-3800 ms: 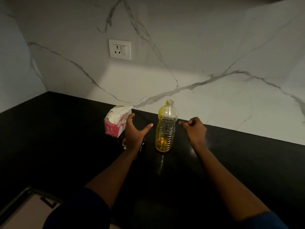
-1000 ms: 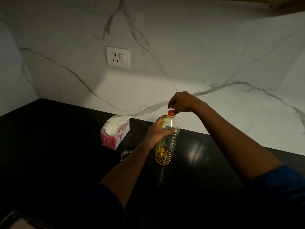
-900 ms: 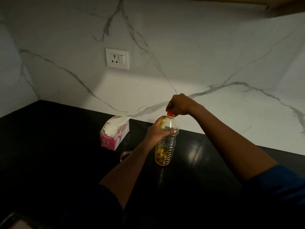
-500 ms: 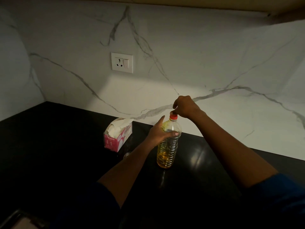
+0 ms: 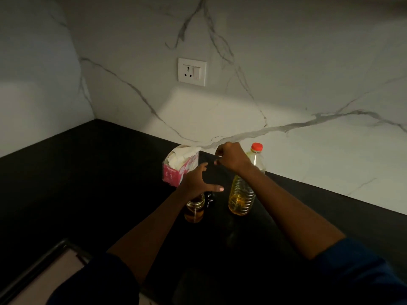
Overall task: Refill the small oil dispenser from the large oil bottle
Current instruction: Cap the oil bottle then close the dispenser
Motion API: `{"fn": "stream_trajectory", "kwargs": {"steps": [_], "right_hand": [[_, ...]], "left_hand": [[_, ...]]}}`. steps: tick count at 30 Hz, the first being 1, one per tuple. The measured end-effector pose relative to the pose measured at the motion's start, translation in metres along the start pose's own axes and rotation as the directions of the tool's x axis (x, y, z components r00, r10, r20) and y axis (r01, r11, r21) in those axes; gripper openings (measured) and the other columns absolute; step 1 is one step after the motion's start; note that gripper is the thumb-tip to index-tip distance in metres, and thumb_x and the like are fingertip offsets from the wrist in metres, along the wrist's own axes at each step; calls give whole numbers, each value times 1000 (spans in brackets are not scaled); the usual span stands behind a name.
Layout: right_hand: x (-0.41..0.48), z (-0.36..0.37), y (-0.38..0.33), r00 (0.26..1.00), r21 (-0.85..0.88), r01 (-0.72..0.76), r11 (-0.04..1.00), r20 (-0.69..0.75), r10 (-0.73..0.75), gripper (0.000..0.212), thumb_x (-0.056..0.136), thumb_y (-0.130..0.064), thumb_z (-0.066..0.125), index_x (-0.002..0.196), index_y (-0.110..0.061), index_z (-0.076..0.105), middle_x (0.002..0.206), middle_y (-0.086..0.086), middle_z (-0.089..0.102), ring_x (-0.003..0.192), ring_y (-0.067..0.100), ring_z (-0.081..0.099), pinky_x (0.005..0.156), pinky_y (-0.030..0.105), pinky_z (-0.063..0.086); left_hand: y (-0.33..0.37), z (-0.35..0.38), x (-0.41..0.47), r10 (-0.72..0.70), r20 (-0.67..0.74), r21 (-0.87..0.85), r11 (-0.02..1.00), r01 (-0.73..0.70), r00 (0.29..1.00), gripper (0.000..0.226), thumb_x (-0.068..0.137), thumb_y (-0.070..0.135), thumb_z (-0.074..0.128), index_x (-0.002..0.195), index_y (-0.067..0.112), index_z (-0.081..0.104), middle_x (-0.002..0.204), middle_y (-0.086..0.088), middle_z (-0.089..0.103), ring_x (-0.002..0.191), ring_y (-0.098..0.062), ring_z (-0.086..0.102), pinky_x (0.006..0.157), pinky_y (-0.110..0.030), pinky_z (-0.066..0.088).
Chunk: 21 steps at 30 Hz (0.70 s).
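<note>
Hands by the oil

My spread, empty left hand (image 5: 199, 180) hides the top of the small oil dispenser (image 5: 195, 210) under it. My curled right hand (image 5: 231, 158) covers part of the big oil bottle (image 5: 241, 194); I can't tell if it holds anything.

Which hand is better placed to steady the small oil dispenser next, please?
Left, probably: left hand hovers open over the small oil dispenser; right hand is farther back, near the large oil bottle.

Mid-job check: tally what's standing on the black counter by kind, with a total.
Oil bottles: 1, the large oil bottle, red-capped.
Oil dispensers: 1, the small oil dispenser.
Tissue boxes: 1, the pink tissue box.
Unidentified: 1, a small dark item beside the dispenser, too dim to name.
Total: 4.
</note>
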State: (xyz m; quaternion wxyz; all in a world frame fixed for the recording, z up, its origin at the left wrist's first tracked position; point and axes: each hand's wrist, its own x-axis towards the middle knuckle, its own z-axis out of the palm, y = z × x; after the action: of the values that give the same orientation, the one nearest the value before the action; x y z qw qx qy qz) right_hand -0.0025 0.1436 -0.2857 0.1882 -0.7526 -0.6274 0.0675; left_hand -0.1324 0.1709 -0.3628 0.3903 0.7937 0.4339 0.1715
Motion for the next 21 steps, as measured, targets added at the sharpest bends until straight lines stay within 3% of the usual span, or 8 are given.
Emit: {"fn": "stream_trajectory", "kwargs": {"steps": [3,7,10,13,18,21], "right_hand": [[2,31,0,990,-7,-30,1000,141,30,32,78,-16,73,106,-2,66,109,14,66,101,24,61,83,26,45],[5,67,6,958,-7,-107,994,265,105,37,77,-21,75,107,-2,64,109,13,66,102,23,62,82,26,45],[8,84,13,944,-1,-161,987,293,155,46,75,-23,76,112,-1,59,114,14,64,107,25,60,82,26,43],[11,98,21,934,-9,-197,980,303,191,54,74,-22,77,119,-2,55,121,14,60,112,27,56,92,30,44],[18,119,32,921,-23,-204,979,334,200,65,73,-15,76,130,-3,47,130,16,53,123,29,49,103,35,41],[21,129,35,896,-37,-176,984,408,175,57,72,-11,76,123,-5,52,126,14,56,120,28,51,99,34,42]], "left_hand": [[-17,-1,-11,-43,19,-36,998,44,999,111,60,51,79,146,20,17,149,-5,32,135,-26,34,108,-45,34],[-35,3,-24,-75,3,-169,983,75,997,105,62,35,83,145,19,19,147,-3,31,135,-25,32,108,-41,34],[-49,6,-29,-93,-3,-195,977,90,996,104,60,30,85,143,18,24,142,-3,37,130,-24,39,105,-38,38],[-63,11,-29,-103,12,-186,977,103,995,97,61,28,85,140,18,30,136,-2,45,125,-19,44,97,-24,38],[-75,18,-27,-119,6,-196,973,118,993,82,64,27,83,133,20,40,129,0,52,120,-15,48,97,-25,39],[-77,20,-25,-101,-26,-188,978,95,995,74,66,24,82,130,19,45,125,1,56,117,-12,49,95,-22,38]]}}
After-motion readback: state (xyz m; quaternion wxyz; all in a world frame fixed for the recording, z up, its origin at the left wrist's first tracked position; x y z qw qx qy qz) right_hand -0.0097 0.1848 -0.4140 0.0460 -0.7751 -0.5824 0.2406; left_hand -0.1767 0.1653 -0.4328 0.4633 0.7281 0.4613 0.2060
